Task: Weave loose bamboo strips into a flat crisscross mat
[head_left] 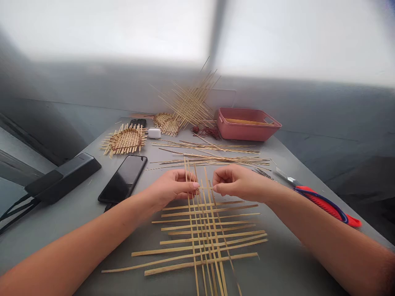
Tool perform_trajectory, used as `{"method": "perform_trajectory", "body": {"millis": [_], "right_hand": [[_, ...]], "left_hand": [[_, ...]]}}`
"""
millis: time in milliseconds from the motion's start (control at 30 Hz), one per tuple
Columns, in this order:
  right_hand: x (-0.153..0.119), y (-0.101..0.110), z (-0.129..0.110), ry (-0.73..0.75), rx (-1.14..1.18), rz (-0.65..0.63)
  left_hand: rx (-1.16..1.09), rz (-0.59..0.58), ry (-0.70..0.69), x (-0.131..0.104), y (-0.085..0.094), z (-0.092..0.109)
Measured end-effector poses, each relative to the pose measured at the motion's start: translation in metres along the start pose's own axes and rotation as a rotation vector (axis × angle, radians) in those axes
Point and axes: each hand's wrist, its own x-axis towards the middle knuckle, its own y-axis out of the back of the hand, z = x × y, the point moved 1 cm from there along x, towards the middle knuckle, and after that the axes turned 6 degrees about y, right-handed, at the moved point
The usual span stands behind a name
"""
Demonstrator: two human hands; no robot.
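A loose lattice of bamboo strips lies on the grey table, several crosswise strips woven through several lengthwise ones. At its far end my left hand pinches a thin crosswise bamboo strip between thumb and fingers, beside the leftmost lengthwise strips. My right hand is closed with thumb and forefinger on the same strip, close to the rightmost lengthwise strip. Between the two hands a short stretch of this strip shows among the upright-running ones; the rest of it is hidden by my fingers.
Loose strips lie beyond my hands. Left are a phone, a black power strip, a white case and a woven piece. Behind stand a large lattice and pink basket; red-handled scissors lie right.
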Motion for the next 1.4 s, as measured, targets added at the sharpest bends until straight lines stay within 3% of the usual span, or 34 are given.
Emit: {"method": "perform_trajectory", "body": {"millis": [400,667,1267,1400], "right_hand": [[0.001,0.006,0.008,0.053,-0.095,-0.104],[0.004,0.006,0.012,0.101,-0.084,-0.075],[0.008,0.002,0.013,0.054,0.122,-0.031],[0.007,0.007,0.015,0.052,0.156,-0.073]], "left_hand": [[0.016,-0.033,-0.008,-0.002,0.0,-0.001],[-0.097,-0.015,-0.018,0.0,-0.001,-0.002],[-0.155,-0.03,0.026,-0.001,-0.001,-0.001],[-0.182,-0.02,0.032,-0.002,-0.001,-0.001]]}}
